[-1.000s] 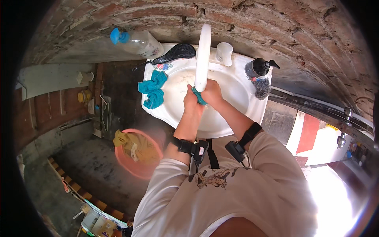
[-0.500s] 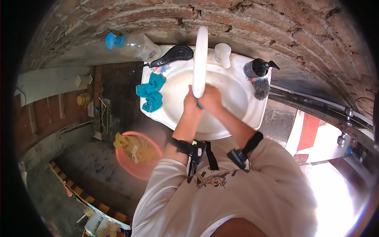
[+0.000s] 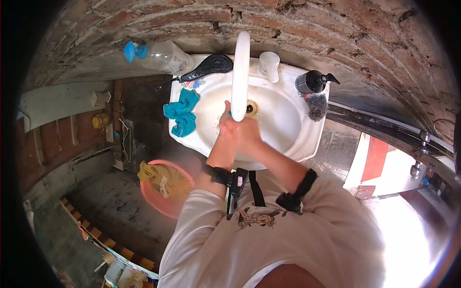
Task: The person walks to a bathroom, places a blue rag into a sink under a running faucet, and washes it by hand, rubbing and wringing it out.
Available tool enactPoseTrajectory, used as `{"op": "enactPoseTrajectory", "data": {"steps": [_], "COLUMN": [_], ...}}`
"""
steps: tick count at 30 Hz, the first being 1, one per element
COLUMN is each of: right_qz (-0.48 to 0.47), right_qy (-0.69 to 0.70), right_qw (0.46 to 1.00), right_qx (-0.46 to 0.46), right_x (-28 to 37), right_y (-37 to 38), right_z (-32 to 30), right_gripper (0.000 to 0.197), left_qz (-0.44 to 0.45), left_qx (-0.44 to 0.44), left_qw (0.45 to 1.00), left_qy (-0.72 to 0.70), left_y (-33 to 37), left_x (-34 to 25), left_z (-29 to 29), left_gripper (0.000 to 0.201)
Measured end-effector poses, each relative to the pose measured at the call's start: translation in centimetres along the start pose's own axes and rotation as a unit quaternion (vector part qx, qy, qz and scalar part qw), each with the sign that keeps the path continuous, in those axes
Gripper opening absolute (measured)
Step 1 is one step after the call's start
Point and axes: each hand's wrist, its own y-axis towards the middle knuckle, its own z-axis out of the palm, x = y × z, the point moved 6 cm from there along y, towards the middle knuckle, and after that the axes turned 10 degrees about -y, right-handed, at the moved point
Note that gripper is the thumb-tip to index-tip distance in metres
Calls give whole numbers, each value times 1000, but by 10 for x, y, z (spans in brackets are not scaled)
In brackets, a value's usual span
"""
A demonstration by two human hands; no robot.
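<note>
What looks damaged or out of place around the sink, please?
The brick wall behind the sink looks worn, its surface rough and pitted. Crumpled teal cloth slightly overhangs the sink's left edge, instead of lying fully on it.

This looks like a plain household washing corner — a white basin (image 3: 282, 126) with a curved white tap (image 3: 241, 77) at upper centre, a black pump bottle (image 3: 311, 82) and a pale cup (image 3: 269, 66) on its rim. Rough, worn brickwork (image 3: 312, 29) spans the top of the frame; at lower left, a pink tub (image 3: 154, 200) of yellowish cloth (image 3: 174, 180) sits on a dark, stained floor (image 3: 120, 206).
</note>
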Motion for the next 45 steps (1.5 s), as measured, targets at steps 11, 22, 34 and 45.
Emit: {"op": "enactPoseTrajectory", "data": {"steps": [11,22,34,45], "right_qz": [-23,-54,-155,-102], "right_qy": [63,-23,-20,-86], "right_qw": [994,997,987,991], "right_qx": [-84,40,-35,-14], "right_x": [14,34,62,37], "right_y": [6,-1,-13,-7], "right_z": [-19,-24,-54,-35], "right_gripper": [21,15,24,19], "left_qz": [-27,-94,-158,-232], "left_qx": [-182,-66,-7,-117], "left_qw": [792,824,763,795], "left_qy": [-582,-554,-626,-548], "left_y": [-16,-11,-5,-7], "left_x": [55,50,21,34], "left_z": [-8,-17,9,9], "left_gripper": [35,33,30,32]}}
